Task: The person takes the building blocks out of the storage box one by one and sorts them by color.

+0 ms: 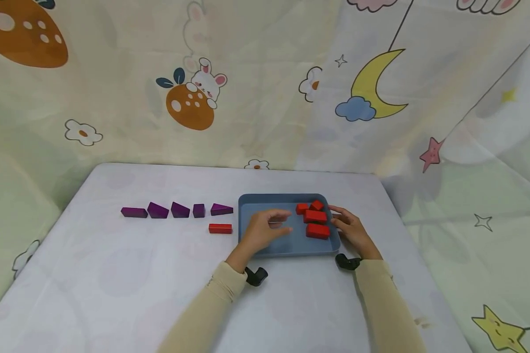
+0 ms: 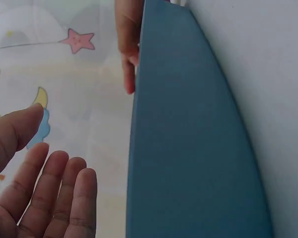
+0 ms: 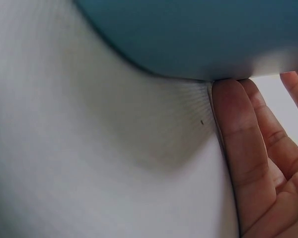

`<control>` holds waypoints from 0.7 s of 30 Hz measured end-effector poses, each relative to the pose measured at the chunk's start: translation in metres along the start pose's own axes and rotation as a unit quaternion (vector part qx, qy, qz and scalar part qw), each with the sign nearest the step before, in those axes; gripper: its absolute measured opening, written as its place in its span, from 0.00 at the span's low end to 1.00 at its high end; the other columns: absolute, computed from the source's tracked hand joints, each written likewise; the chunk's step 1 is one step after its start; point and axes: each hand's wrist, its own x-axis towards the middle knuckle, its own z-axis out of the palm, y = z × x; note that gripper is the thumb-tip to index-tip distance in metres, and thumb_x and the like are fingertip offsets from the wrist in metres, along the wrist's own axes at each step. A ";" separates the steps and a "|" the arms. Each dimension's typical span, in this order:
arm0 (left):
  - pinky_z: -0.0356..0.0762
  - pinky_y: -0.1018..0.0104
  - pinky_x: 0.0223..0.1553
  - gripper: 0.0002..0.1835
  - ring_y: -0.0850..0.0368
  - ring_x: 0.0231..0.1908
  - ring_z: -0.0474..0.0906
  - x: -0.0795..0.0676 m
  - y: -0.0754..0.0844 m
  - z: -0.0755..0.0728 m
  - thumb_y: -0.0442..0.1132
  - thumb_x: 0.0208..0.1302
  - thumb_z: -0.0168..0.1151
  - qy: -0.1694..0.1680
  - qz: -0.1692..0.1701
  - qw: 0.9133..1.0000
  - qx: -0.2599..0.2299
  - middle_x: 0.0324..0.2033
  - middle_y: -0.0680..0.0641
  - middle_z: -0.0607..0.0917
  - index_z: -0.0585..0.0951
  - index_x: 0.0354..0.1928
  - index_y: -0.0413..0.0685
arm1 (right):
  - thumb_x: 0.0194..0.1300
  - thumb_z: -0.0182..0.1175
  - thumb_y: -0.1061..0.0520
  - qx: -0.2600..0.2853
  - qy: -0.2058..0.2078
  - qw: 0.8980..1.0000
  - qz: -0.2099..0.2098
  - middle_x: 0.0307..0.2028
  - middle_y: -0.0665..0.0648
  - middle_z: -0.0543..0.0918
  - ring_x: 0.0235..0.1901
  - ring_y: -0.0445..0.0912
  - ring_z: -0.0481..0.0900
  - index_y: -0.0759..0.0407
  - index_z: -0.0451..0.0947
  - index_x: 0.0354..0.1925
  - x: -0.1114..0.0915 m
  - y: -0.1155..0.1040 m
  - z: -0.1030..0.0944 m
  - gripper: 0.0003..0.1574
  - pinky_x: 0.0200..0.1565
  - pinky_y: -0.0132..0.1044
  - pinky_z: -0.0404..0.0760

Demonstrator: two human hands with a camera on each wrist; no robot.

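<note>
My left hand [image 1: 266, 229] is above the left half of a blue-grey tray [image 1: 287, 249], fingers and thumb spread apart with nothing between them. In the left wrist view its fingers [image 2: 53, 186] look relaxed, beside the tray's wall [image 2: 188, 139]. At the tray's right side is my right hand [image 1: 352, 230], its straight fingers [image 3: 238, 129] against the outer wall. Several red blocks lie in the right part of the tray, among them a large front block [image 1: 318, 231] and another [image 1: 314, 216] behind it.
A single red bar [image 1: 220, 229] lies on the white table [image 1: 128, 279], left of the tray. Behind it runs a row of several purple blocks, from a long one [image 1: 134, 212] to a wedge [image 1: 222, 210] near the tray. A printed cloth [image 1: 256, 122] hangs behind the table.
</note>
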 end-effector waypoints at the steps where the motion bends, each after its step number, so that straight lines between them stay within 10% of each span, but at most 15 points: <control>1: 0.84 0.53 0.63 0.23 0.38 0.63 0.84 0.002 -0.001 0.004 0.33 0.69 0.75 0.001 -0.004 1.000 -0.003 0.62 0.34 0.86 0.85 0.64 0.37 | 0.84 0.58 0.57 0.001 -0.001 1.000 0.000 0.70 0.73 0.74 0.56 0.46 0.78 0.59 0.66 0.81 0.000 0.000 0.000 0.34 0.50 0.33 0.81; 21: 0.85 0.64 0.57 0.23 0.51 0.55 0.87 0.045 -0.023 0.057 0.32 0.60 0.82 -0.004 -0.101 0.995 0.019 0.54 0.46 0.91 0.89 0.58 0.42 | 0.83 0.57 0.55 -0.001 0.000 1.000 0.009 0.68 0.70 0.76 0.55 0.47 0.77 0.58 0.67 0.81 0.002 0.002 0.000 0.34 0.50 0.35 0.80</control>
